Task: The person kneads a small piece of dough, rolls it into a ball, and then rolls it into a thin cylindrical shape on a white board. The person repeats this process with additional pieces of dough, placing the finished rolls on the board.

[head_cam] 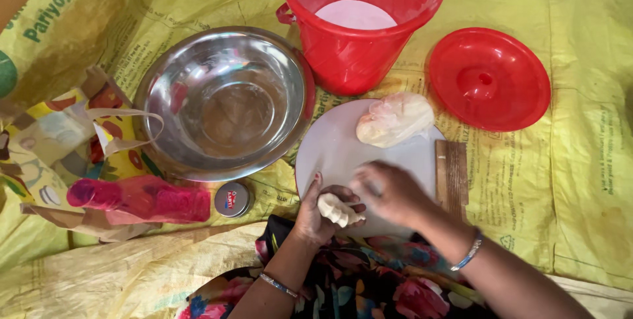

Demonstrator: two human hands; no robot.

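Observation:
My left hand (315, 212) cups a small lump of pale dough (337, 210) just above the near edge of a round white board (343, 144). My right hand (389, 190) hovers over the board right beside the lump, its fingers curled and blurred, touching the dough's upper side. A larger mass of dough in a clear plastic bag (394, 118) lies on the far part of the board.
A steel bowl (227, 101) stands left of the board. Behind it is a red bucket (359, 19) holding white flour, its red lid (489, 78) to the right. A red bottle (142, 199), a small round tin (232, 199) and a printed bag (53, 141) lie at left, all on a yellow sheet (580, 160).

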